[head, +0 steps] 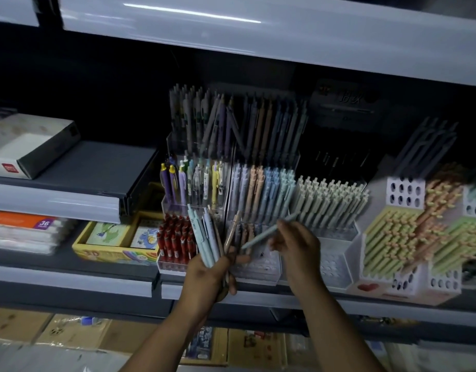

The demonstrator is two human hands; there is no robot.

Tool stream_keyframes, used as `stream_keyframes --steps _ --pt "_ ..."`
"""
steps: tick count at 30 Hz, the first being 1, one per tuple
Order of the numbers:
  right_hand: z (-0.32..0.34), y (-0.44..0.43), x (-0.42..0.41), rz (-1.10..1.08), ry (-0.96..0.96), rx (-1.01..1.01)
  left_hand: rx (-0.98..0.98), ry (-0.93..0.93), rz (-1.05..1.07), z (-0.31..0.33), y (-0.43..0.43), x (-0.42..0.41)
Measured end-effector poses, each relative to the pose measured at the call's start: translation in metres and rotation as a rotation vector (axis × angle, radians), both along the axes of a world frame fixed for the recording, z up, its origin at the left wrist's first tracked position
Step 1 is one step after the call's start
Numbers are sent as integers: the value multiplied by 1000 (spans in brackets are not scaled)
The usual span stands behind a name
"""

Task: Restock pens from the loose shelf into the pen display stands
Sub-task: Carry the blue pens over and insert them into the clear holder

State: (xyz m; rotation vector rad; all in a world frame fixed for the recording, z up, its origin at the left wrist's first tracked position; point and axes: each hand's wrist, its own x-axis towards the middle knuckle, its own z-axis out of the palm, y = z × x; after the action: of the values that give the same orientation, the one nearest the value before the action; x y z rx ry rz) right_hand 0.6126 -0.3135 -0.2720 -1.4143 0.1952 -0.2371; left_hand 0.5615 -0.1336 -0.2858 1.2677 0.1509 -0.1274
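Before the display stand (258, 268), my left hand (210, 275) grips light, slick pens (207, 237) low; my right hand (296, 248) pinches one pen (261, 235) by its barrel.

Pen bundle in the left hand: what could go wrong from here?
The pen bundle fans out loosely above the left hand, so one pen could slip out. The right hand holds the pale blue pen tilted, so it might miss a hole in the clear stand.

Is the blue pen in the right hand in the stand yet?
Out. The right hand pinches the pale blue pen slanted in the air before the clear stand, in no hole; the left hand grips the other pens.
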Motion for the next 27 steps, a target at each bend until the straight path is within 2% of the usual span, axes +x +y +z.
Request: stream_keyframes --steps 2,8,11,18,22,27 --pt "-6 -12 5 -97 -3 -11 17 -13 -19 -1 3 -1" --pt "-27 -26 17 -151 -77 -554 -2 -30 -42 -4 6 -1" --pt "-35 -29 21 -149 -130 -700 -30 -7 0 -4 5 -1" --pt "-47 -25 18 -56 -145 -800 -83 56 78 -5 9 -3" --pt "-54 -20 21 10 -93 -847 -87 66 87 -1 10 -5" --pt "-65 -19 28 51 -25 -770 -22 52 64 4 9 -7"
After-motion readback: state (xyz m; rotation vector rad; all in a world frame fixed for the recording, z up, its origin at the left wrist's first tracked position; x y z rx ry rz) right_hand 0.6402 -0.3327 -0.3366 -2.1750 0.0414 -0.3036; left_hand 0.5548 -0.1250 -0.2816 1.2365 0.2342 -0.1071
